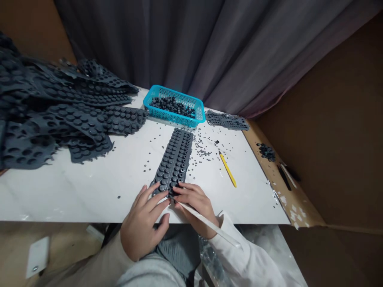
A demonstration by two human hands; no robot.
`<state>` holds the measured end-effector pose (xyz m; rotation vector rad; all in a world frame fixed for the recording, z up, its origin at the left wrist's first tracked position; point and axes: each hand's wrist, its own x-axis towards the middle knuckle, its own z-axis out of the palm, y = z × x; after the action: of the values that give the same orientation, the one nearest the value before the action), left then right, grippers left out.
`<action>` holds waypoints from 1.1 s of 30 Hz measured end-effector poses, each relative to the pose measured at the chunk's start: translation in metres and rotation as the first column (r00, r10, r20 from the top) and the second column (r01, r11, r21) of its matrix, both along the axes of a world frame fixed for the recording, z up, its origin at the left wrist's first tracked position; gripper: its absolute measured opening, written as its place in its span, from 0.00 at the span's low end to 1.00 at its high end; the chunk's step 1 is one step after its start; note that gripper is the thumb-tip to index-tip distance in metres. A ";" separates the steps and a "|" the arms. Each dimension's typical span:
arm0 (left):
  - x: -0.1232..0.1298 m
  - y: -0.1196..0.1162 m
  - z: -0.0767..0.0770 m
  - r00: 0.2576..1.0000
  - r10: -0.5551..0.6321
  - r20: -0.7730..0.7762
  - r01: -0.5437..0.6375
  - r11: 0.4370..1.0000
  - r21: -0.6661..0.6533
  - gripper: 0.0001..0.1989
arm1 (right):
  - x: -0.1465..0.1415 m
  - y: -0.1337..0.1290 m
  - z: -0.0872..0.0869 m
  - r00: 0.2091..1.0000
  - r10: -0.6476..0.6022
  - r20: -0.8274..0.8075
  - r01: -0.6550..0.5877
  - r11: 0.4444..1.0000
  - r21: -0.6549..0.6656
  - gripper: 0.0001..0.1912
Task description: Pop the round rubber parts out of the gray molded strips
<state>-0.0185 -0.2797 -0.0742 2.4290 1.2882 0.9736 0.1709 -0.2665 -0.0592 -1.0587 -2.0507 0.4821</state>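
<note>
A dark grey rubber strip with rows of round raised studs lies lengthwise on the white table. My left hand rests its spread fingertips on the strip's near left corner. At the near right end, my right hand is closed around a thin white stick-like tool, whose tip is by the strip's near edge. The exact contact of that tip is hidden by the fingers. Small dark discs are scattered to the right of the strip.
Behind the strip stands a blue basket of small dark parts. Large studded rubber sheets are heaped at left. A yellow pen-like tool lies right, with another rubber piece behind. Dark parts sit on cardboard at far right.
</note>
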 end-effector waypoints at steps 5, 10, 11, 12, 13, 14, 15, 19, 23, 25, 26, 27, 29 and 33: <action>0.001 -0.001 0.002 1.000 0.008 -0.008 -0.008 1.000 0.003 0.12 | -0.001 0.001 0.000 0.995 0.009 0.104 -0.015 0.998 0.057 0.09; 0.002 -0.001 0.000 1.000 0.015 -0.022 -0.015 1.000 -0.011 0.12 | 0.000 0.001 0.000 0.984 -0.014 0.180 -0.005 0.994 0.106 0.07; 0.002 -0.001 0.000 1.000 0.014 -0.022 -0.014 1.000 -0.010 0.12 | 0.000 0.001 -0.001 0.979 -0.021 0.203 -0.004 0.993 0.120 0.07; 0.002 0.000 0.000 1.000 0.013 -0.020 -0.013 1.000 -0.008 0.12 | 0.000 0.002 -0.001 0.973 -0.024 0.228 -0.008 0.990 0.139 0.07; 0.002 0.000 0.000 1.000 0.012 -0.015 -0.012 1.000 -0.006 0.12 | 0.000 0.002 -0.002 0.967 -0.029 0.254 -0.013 0.987 0.163 0.07; 0.002 0.000 0.000 1.000 0.011 -0.011 -0.011 1.000 -0.006 0.11 | 0.000 0.003 -0.003 0.959 -0.034 0.282 -0.022 0.981 0.192 0.07; 0.002 0.000 0.000 1.000 0.010 -0.007 -0.010 1.000 -0.008 0.11 | 0.000 0.003 -0.004 0.950 -0.041 0.310 -0.031 0.974 0.225 0.06; 0.003 0.000 0.002 1.000 0.009 -0.003 -0.009 1.000 -0.023 0.11 | 0.000 0.005 -0.005 0.906 -0.056 0.419 -0.099 0.935 0.340 0.06; 0.003 -0.001 0.004 1.000 0.015 -0.003 -0.015 0.999 -0.030 0.11 | 0.004 0.011 -0.002 0.888 -0.030 0.460 -0.141 0.932 0.334 0.08; 0.003 0.000 0.004 1.000 0.019 0.000 -0.019 0.999 -0.030 0.12 | 0.008 0.014 0.000 0.912 -0.055 0.406 -0.084 0.945 0.316 0.08; 0.003 0.000 0.003 1.000 0.019 0.001 -0.019 0.999 -0.030 0.13 | 0.009 0.016 0.000 0.932 -0.073 0.356 -0.039 0.953 0.300 0.09; 0.003 0.000 0.003 1.000 0.017 0.002 -0.016 0.999 -0.028 0.13 | 0.010 0.016 0.000 0.951 -0.084 0.297 0.000 0.962 0.273 0.08; 0.002 0.000 0.003 1.000 0.010 0.002 -0.010 1.000 -0.024 0.13 | 0.010 0.016 0.000 0.981 -0.058 0.187 0.020 0.981 0.195 0.08; 0.001 -0.001 0.002 1.000 0.013 0.008 -0.013 1.000 -0.025 0.11 | 0.007 0.010 -0.002 0.981 0.084 0.174 -0.103 0.989 0.103 0.07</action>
<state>-0.0171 -0.2804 -0.0719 2.3982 1.3068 0.9639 0.1783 -0.2564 -0.0612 -0.9683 -2.2569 0.3297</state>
